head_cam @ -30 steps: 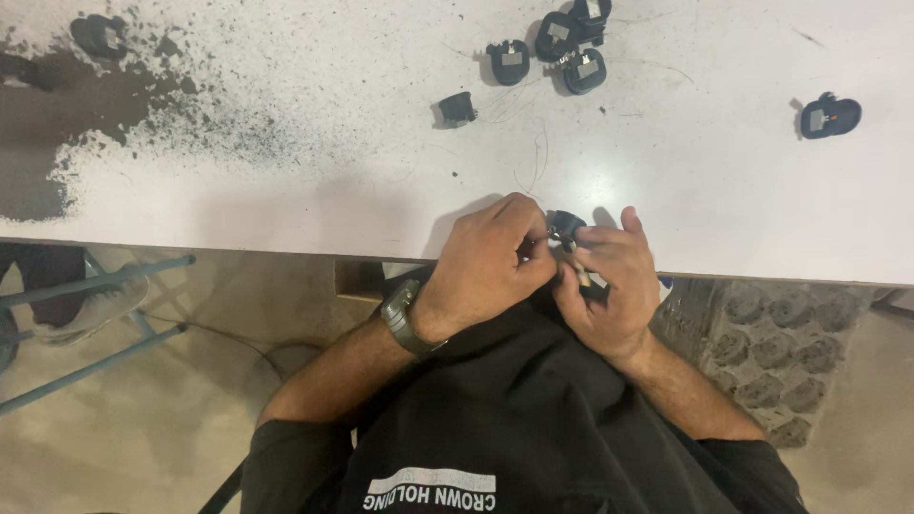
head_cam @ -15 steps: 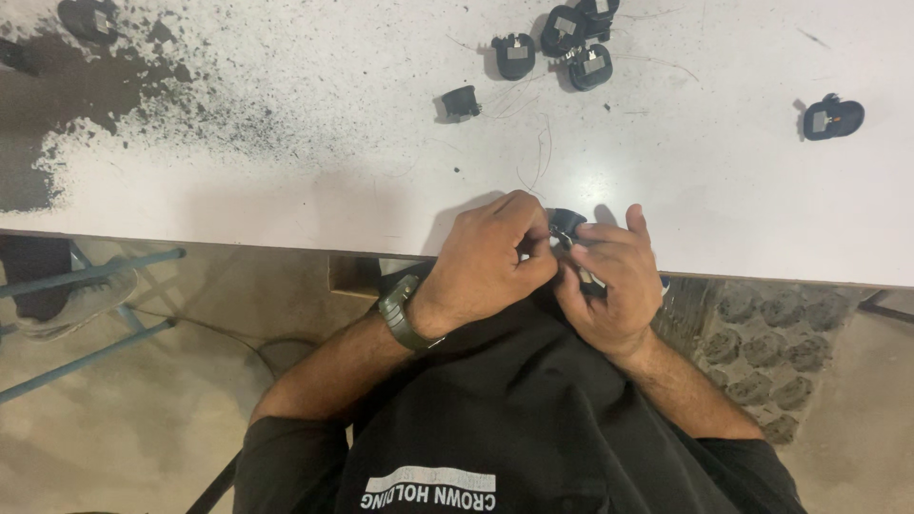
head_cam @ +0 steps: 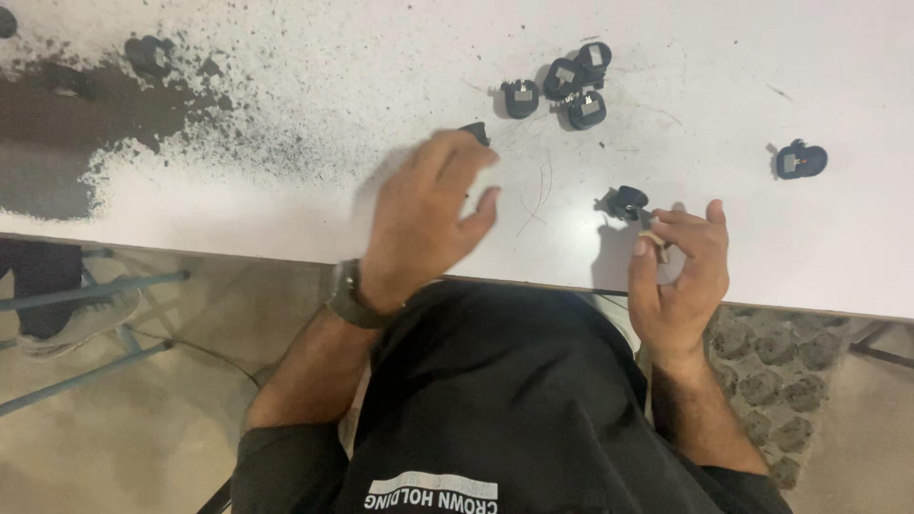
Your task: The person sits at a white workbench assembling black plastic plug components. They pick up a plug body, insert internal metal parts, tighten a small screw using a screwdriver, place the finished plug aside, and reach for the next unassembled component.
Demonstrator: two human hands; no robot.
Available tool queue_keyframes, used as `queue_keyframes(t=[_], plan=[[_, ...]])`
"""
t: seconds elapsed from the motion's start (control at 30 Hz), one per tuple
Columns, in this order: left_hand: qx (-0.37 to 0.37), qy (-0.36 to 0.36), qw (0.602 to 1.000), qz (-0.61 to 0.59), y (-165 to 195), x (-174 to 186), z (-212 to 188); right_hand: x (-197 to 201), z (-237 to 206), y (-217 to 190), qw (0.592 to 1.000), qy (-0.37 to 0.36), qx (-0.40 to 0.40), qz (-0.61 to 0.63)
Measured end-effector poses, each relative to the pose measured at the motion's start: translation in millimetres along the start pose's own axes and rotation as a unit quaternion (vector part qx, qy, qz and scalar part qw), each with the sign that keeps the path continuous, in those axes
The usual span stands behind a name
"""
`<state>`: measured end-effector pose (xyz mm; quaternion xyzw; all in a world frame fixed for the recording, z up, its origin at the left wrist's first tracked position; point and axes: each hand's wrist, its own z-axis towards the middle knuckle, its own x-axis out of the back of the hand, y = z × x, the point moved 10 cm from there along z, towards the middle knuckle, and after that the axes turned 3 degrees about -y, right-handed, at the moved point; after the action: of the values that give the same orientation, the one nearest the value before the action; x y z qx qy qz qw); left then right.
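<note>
Head camera looks down on a white desk [head_cam: 238,205] whose far left corner is worn dark, with black speckling that thins out toward the middle. At the left edge, below the desk, a pale tiled floor [head_cam: 143,419] shows, crossed by grey-blue metal bars [head_cam: 90,295]. A lone dark piece [head_cam: 150,54] lies on the stained patch at far left.

Next to the right, the left hand [head_cam: 419,224], a dark watch [head_cam: 347,297] on its wrist, hovers over the near part of the desk with fingers loosely spread and nothing in them; its fingertips are just beside a small black part [head_cam: 476,131], though whether they touch it cannot be told. Farther off, right of centre, four black plug-like parts [head_cam: 562,84] with pale insets lie clustered.

A black part [head_cam: 628,202] rests on the desk just beyond the right hand [head_cam: 678,276], whose thumb and fingers pinch a small pale metal piece [head_cam: 657,243]. Far right, another black part [head_cam: 800,160] lies alone. Beneath the desk's near right edge is a grey cobbled mat [head_cam: 762,371]. Printed white lettering on a white-edged band crosses the person's black shirt [head_cam: 476,400].
</note>
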<state>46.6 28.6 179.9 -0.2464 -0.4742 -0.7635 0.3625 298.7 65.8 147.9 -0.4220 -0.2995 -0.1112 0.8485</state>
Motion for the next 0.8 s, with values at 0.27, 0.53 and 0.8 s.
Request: queue_keyframes(t=[0.27, 0.53, 0.8], plan=[[0.084, -0.123, 0.987, 0.052, -29.7, -21.0, 33.5, -6.0, 9.0, -16.6, 0.995, -0.068, 0.039, -0.063], [-0.023, -0.125, 0.989, -0.070, 44.5, -73.0, 3.2, -28.2, 12.6, -10.8, 0.986, -0.141, 0.039, -0.077], [-0.061, -0.138, 0.988, -0.037, 58.5, -76.0, -5.1, -26.5, 4.8, 2.5, 0.990, -0.103, 0.020, -0.099]])
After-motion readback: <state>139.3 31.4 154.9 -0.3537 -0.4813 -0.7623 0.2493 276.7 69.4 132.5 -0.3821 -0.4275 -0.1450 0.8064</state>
